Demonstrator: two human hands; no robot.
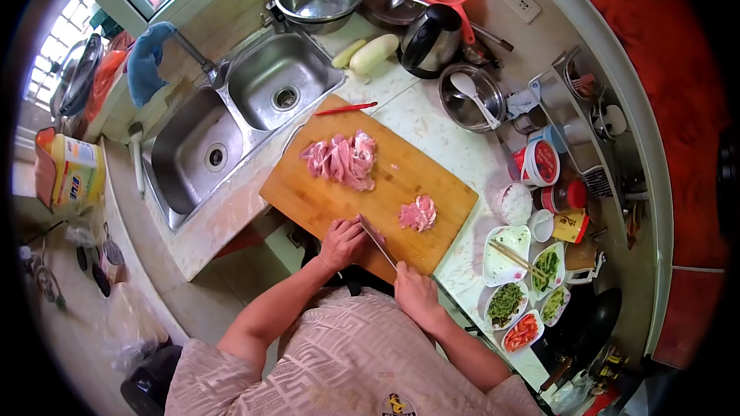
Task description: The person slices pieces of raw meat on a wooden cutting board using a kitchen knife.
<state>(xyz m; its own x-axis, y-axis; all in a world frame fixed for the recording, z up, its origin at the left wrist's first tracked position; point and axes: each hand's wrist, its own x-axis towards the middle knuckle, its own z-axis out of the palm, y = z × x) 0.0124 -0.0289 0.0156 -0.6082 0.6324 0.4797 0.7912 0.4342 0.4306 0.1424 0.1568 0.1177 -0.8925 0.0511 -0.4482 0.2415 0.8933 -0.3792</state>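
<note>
My right hand (416,290) is closed round the handle of a kitchen knife (378,243), whose blade slants up and left over the near side of a wooden cutting board (308,192). Beside the blade's far end, my left hand (343,242) presses down with curled fingers on a small piece of raw meat, mostly hidden under them; a pink sliver shows at the blade. Farther up the board lies a heap of raw meat strips (343,160). A smaller pile of cut meat (418,213) sits to the right. A red-handled tool (346,109) rests along the far edge.
A double steel sink (248,129) lies to the left. Behind the board are pale gourds (374,54), a kettle (430,41) and a steel bowl (470,112) with a spoon. On the right stand a white dish (495,266) with chopsticks and several dishes of cut vegetables (506,304).
</note>
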